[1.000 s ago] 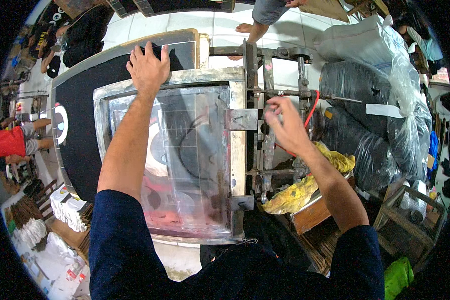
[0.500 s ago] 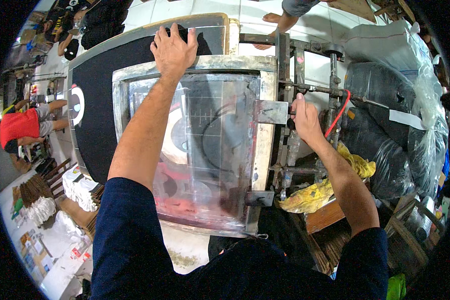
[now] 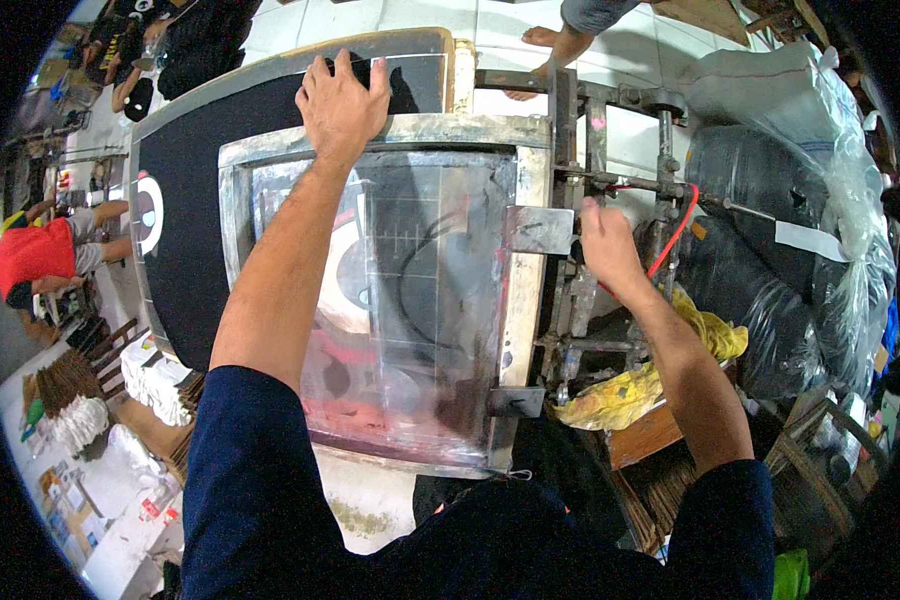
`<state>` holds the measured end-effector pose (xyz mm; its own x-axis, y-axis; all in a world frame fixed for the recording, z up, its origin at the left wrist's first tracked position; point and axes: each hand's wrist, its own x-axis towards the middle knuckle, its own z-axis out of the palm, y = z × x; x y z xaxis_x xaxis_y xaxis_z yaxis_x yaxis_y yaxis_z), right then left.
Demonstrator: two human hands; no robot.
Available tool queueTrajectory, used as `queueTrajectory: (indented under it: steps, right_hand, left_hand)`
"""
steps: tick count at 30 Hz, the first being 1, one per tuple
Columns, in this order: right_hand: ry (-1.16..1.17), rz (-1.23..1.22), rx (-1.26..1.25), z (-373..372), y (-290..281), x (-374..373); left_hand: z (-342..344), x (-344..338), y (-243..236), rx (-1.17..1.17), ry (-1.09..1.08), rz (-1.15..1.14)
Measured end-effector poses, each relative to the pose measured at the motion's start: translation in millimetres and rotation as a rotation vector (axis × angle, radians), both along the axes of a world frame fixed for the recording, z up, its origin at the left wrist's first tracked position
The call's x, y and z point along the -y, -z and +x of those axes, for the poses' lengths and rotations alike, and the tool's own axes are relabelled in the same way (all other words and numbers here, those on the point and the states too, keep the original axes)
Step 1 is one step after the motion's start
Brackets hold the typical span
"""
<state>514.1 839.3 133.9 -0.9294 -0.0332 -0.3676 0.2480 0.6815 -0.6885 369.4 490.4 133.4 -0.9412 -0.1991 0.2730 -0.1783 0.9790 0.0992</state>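
A screen-printing frame (image 3: 470, 129) with a see-through, paint-smeared mesh lies over black fabric (image 3: 185, 150), which covers a wide board (image 3: 395, 43). My left hand (image 3: 345, 108) rests with spread fingers on the fabric, just beyond the frame's far rail; its wrist crosses that rail. At the frame's right side, a metal clamp plate (image 3: 540, 230) grips the rail. My right hand (image 3: 610, 243) is closed beside that plate, thumb up; what its fingers hold is hidden. A second clamp plate (image 3: 517, 402) sits nearer me on the same rail. White and grey shapes show through the mesh.
Right of the frame stands a metal hinge rig (image 3: 595, 130) with a red strap (image 3: 682, 235). A yellow cloth (image 3: 620, 395) hangs below it. Plastic-wrapped black bundles (image 3: 735, 270) lie farther right. A person in red (image 3: 35, 250) is at left; another person's foot (image 3: 540, 37) shows at the far side.
My right hand has shifted slightly down, toward me, beside the upper clamp plate. My left hand stays spread at the far rail. The whole view has shifted slightly.
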Motion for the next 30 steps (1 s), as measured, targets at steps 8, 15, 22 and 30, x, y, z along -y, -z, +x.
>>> queueTrajectory:
  steps: [8,15,22,30]
  right_hand:
    - [-0.172,-0.018,-0.553,9,-16,-6]
    - [0.074,0.110,0.120,-3,3,2]
    - [-0.205,0.071,-0.511,10,-15,-3]
    - [0.068,-0.022,-0.164,11,18,-2]
  left_hand:
    - [2,-4,-7,0.069,-0.035,0.018]
    - [3,-2,-3,-0.010,-0.012,0.060]
    - [6,-6,-9,-0.030,-0.025,0.058]
    - [2,-2,5,-0.194,0.001,-0.008]
